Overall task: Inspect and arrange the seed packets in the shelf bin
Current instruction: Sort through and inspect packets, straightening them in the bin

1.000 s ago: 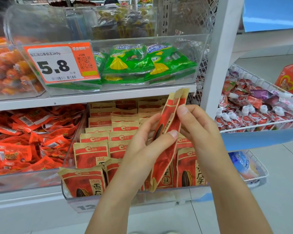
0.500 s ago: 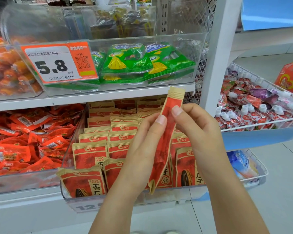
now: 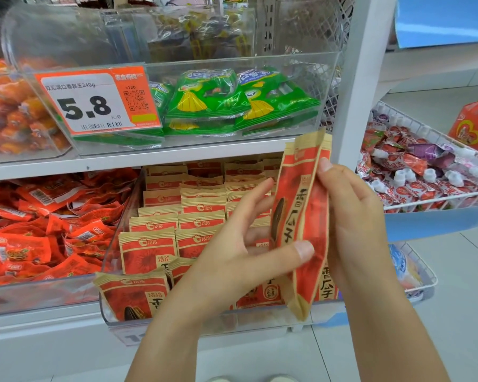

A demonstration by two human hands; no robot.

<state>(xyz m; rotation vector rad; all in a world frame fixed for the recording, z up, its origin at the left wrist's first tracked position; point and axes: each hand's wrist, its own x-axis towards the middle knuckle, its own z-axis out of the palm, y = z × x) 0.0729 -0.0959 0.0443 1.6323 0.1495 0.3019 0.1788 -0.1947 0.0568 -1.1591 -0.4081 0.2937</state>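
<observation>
I am in the inspecting step, I judge: a small stack of seed packets [image 3: 301,224] is lifted clear of the shelf bin [image 3: 204,325] and held upright just in front of its right end, the top edges reaching up near the shelf board above the bin. My right hand [image 3: 353,224] grips the stack from the right, fingers curled behind it and the thumb tip laid on the upper edge. My left hand [image 3: 249,252] pinches it from the left, thumb pressed flat across the lower front face, while the other fingers spread loosely behind the packets.

The front packet is turned partly toward me, so I see it at a slant: a red face with a tan paper band at the top and bottom, a dark sunflower seed printed on it and large dark characters running down the side. At least one more packet sits behind it; how many I hold in all I cannot tell. The packets look flat and lightly crinkled.

Inside the bin, matching packets stand in rows running from the front wall to the back; the front-left one leans forward against the clear wall.

Next, I expect, the stack has to go back into the bin's right-hand row. That calls for keeping the edges squared and lowering them upright, faces forward.
</observation>
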